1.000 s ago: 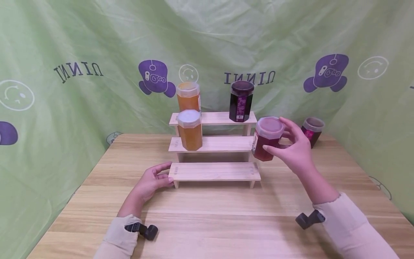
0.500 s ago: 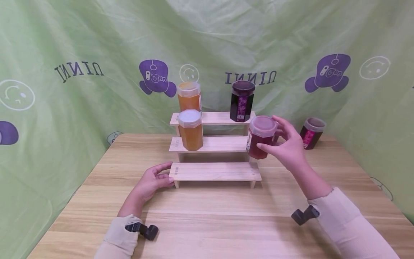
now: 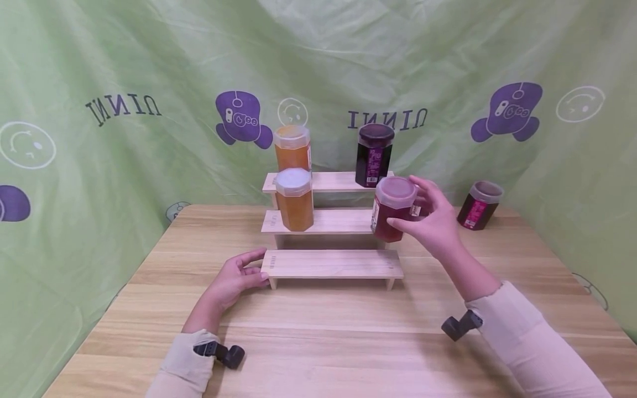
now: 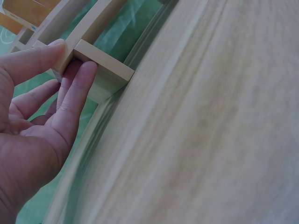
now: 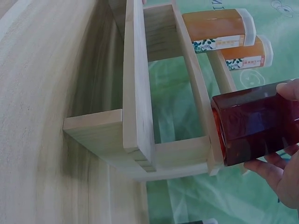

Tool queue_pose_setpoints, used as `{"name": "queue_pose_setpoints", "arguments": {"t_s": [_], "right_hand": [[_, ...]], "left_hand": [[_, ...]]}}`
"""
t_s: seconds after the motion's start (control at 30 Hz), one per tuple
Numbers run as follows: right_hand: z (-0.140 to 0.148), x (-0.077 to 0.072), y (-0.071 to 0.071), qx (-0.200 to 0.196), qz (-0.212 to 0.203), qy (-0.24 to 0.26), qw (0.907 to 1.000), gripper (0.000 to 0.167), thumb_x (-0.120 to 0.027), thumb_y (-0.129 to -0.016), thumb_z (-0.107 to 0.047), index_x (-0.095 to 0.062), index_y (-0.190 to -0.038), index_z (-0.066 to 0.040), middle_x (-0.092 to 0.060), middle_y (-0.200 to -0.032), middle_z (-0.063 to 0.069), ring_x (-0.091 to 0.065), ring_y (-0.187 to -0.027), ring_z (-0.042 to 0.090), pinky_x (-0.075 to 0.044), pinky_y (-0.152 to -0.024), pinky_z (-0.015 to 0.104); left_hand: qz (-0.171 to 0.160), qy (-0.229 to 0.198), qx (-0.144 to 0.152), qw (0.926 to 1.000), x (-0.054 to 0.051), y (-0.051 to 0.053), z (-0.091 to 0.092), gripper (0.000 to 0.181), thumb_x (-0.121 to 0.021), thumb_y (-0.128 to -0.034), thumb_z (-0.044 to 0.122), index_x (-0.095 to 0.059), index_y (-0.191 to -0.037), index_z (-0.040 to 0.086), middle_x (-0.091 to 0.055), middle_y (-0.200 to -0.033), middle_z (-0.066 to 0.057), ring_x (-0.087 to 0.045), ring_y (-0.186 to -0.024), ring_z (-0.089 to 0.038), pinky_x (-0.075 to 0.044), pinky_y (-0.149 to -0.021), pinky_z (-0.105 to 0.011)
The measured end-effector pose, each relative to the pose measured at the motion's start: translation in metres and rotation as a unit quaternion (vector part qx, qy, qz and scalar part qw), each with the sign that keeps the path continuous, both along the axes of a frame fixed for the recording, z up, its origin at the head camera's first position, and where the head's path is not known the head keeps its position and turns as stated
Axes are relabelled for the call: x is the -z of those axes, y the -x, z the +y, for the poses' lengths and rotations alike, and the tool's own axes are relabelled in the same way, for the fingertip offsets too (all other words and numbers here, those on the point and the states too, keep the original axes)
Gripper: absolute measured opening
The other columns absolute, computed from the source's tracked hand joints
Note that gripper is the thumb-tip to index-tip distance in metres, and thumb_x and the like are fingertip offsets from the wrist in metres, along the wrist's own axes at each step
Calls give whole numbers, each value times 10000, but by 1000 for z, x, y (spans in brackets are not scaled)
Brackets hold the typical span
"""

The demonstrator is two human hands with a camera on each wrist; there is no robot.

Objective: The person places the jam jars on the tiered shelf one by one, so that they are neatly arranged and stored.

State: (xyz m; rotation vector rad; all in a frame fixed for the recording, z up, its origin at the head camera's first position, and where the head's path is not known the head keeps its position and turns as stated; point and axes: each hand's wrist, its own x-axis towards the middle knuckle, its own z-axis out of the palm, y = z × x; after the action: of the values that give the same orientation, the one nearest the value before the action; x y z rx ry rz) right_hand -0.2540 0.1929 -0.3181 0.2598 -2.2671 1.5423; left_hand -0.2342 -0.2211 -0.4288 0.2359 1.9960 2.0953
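One red jar [image 3: 390, 221] is in the right hand [image 3: 438, 221], squeezed between thumb and fingers, by the right end of the shelf's middle step [image 3: 343, 222]; I can't tell if it touches the wood. The left hand [image 3: 231, 282] pinches the left edge of the bottom step [image 3: 330, 264]. An orange jar [image 3: 296, 207] stands at the middle step's left end. A dark jar [image 3: 476, 209] is near the table's [image 3: 318, 348] back right corner.

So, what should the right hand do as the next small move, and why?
I would probably set the red jar down on the right end of the middle shelf: the right hand holds it close to that end, an orange jar stands toward the other end, and the left hand grips the bottom shelf, which may help steadiness.
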Motion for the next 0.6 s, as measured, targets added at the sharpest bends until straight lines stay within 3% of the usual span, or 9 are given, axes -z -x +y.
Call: {"name": "queue_pose_setpoints", "arguments": {"t_s": [0.17,0.33,0.6], "right_hand": [[-3,0,3,40,-65,-66,9999,904,-899,-687,-141,-442,-1465,-203,-548,-1321,125,-566,-1117,292,-568,-901,385],[-7,1,7,-4,-78,58,10000,903,-900,-683,-132,-443,-1460,-196,-548,-1331,132,-569,-1128,302,-559,-896,356],[-12,1,13,-119,-191,282,9993,890,-898,-682,-123,-451,-1446,-213,-547,-1327,134,-555,-1145,298,-558,-931,430]], "left_hand": [[-31,1,-19,10000,-1,0,1,719,-631,-838,-148,-290,-1469,-104,-580,-1183,-255,-674,-896,-172,-594,-846,-382],[-31,12,-20,10000,-1,-1,1,720,-629,-839,-147,-288,-1471,-103,-511,-1264,-314,-672,-899,-169,-592,-850,-382],[-1,21,-15,10000,0,0,1,711,-631,-843,-141,-292,-1466,-108,-585,-1180,-242,-673,-900,-165,-590,-853,-375]]}}
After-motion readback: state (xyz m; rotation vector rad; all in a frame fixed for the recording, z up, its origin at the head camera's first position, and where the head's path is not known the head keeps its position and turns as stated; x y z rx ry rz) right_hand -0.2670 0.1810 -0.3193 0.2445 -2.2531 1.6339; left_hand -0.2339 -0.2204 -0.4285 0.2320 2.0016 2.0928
